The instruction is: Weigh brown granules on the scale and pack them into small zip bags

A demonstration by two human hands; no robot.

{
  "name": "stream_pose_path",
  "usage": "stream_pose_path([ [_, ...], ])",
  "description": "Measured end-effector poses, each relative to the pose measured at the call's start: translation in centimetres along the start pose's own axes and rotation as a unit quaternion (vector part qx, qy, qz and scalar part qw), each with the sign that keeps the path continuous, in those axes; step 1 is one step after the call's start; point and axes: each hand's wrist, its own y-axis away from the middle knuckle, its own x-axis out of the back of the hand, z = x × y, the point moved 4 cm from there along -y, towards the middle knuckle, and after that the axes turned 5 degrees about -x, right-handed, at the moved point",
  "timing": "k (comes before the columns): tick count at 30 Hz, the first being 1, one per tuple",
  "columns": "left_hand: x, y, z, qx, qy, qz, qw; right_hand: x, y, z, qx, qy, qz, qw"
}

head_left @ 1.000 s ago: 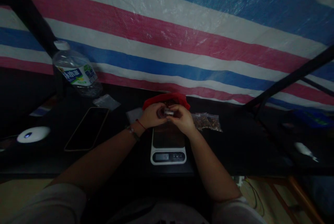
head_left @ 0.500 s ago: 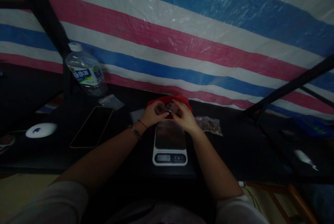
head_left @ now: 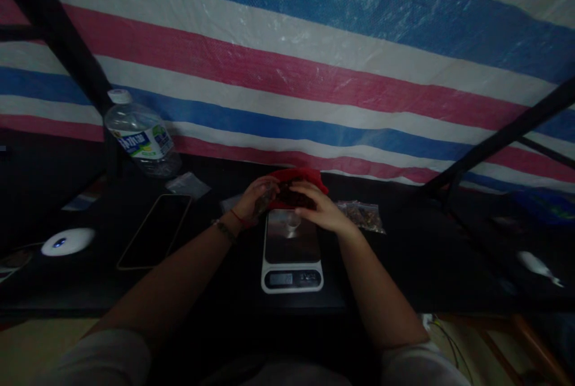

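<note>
Left fingers wrapped on a clear plastic piece, right thumb and fingers apart over the red bag.
We have the clear plastic piece [head_left: 266, 195] in our left hand [head_left: 251, 203], at the near left of the red bag [head_left: 309, 175]; our right hand [head_left: 326, 209] spans its dark contents, grip on them unclear. Nearer us, the scale [head_left: 291, 252] bears a small clear round piece [head_left: 293, 224]; filled bags [head_left: 366, 216] right, phone [head_left: 155, 231] left, bottle [head_left: 142, 141] behind the phone.

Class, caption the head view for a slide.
Left hand and right hand at a red bag beyond a digital scale, filled packets nearby.
</note>
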Motion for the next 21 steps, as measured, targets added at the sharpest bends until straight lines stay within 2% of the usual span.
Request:
stream_pose_path([
  [3, -0.2, 0.2, -0.5, 0.005, 0.021, -0.033, 0.999, 0.7, -2.5, -0.8, 0.032, 0.041, 0.037, 0.998],
  [8, 0.0, 0.6, -1.5, 0.027, 0.062, -0.016, 0.998, -0.8, -6.5, -1.7, 0.070, 0.105, -0.063, 0.990],
  [10, 0.0, 0.6, -1.6, 0.031, 0.076, -0.012, 0.997, -0.7, -7.3, -1.8, 0.066, 0.108, -0.074, 0.989],
  [13, -0.1, 0.4, -1.2, 0.019, 0.073, -0.010, 0.997, 1.0, -7.6, -2.0, 0.048, 0.075, 0.003, 0.996],
  [15, -0.1, 0.1, -0.8, 0.007, 0.023, 0.003, 1.000, 2.2, -7.3, -2.1, 0.037, 0.060, 0.046, 0.996],
  [18, -0.3, -0.2, -0.4, 0.001, -0.078, 0.015, 0.997, 2.6, -6.4, -2.1, 0.018, 0.061, 0.035, 0.997],
  [21, -0.6, -0.3, -0.3, 0.005, -0.115, 0.009, 0.993, 2.2, -5.5, -1.2, -0.023, 0.028, 0.049, 0.998],
])
